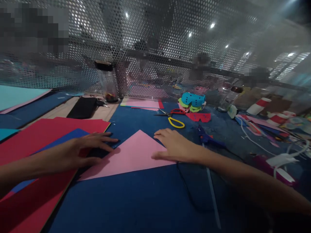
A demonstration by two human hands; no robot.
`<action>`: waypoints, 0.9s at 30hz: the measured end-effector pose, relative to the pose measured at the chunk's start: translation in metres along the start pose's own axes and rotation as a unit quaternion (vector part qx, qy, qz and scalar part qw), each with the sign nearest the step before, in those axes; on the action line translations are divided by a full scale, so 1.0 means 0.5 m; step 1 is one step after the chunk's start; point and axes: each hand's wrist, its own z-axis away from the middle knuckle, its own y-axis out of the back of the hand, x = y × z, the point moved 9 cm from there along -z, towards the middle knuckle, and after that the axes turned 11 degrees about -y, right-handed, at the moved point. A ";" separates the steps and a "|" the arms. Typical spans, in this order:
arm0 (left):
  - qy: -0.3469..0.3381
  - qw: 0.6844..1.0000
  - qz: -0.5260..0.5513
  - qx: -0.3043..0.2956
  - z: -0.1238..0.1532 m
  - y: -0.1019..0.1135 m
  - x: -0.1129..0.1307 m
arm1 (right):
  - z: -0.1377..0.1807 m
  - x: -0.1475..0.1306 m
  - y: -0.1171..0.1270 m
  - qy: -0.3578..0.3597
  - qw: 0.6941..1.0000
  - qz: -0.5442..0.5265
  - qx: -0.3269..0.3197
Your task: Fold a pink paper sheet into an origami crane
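Note:
A pink sheet of paper (136,155), shaped as a triangle with its point away from me, lies on the blue tabletop (136,200). Over its left edge is my left hand (89,150), fingers apart and stretched out, gripping nothing. My right hand (176,145) rests at the sheet's right edge, fingers extended and thumb on the paper. To the left, beneath my left forearm, red sheets (60,184) lie with a blue sheet (65,140) among them. Whether the left fingertips press on the pink paper is hard to tell.
Scissors (176,121) with red and yellow handles lie beyond the triangle, near blue cut-out shapes (193,100). A blue glue gun (210,139) with a cord sits right of my right hand. A black pouch (82,107) and a glass jar (107,82) stand before the perforated metal screen (160,45).

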 end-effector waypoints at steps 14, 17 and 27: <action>0.035 0.990 -0.044 0.132 -0.002 -0.026 -0.004 | 0.022 0.005 -0.028 -0.004 0.999 -0.044 0.023; 0.017 0.992 -0.043 0.119 -0.008 -0.028 0.011 | 0.022 0.007 -0.030 -0.015 0.998 -0.050 0.019; -0.004 0.994 -0.019 0.110 -0.019 -0.039 0.039 | 0.018 0.014 -0.037 -0.036 0.994 -0.087 0.050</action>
